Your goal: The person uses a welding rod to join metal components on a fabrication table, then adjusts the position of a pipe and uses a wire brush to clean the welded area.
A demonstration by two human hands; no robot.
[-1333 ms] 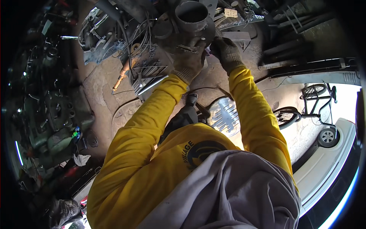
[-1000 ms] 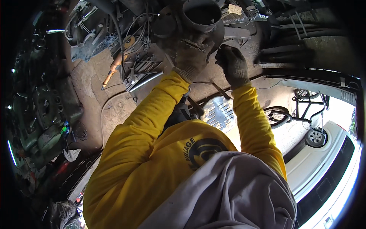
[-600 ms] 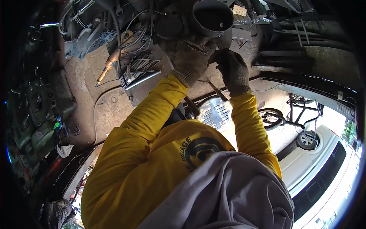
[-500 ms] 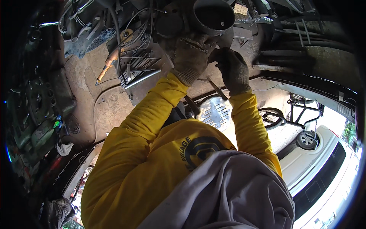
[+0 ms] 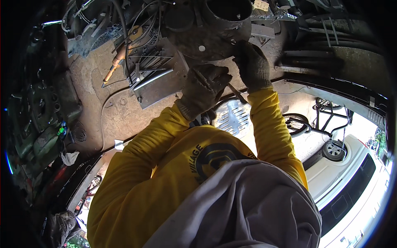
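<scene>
A dark round metal plate with small bolt holes lies at the top centre, and an open metal cylinder stands on it. At the plate's near right edge is my gloved right hand, its fingers curled in and their tips lost in shadow; whatever they grip is not visible. My left hand, also in a dirty knit glove, is drawn back toward my body, apart from the plate. Its fingers are folded, and I cannot make out what is inside them. A narrow bar-like tool lies between the hands.
Left of the plate are an orange-brown torch-like tool with cables, a bundle of thin rods and a flat metal plate. Dark machine parts line the far left. A bicycle and white vehicle stand at right.
My left hand has come off the round plate and moved down toward my body, uncovering a bolt hole. My right hand stays by the plate's edge. The view has shifted slightly.
</scene>
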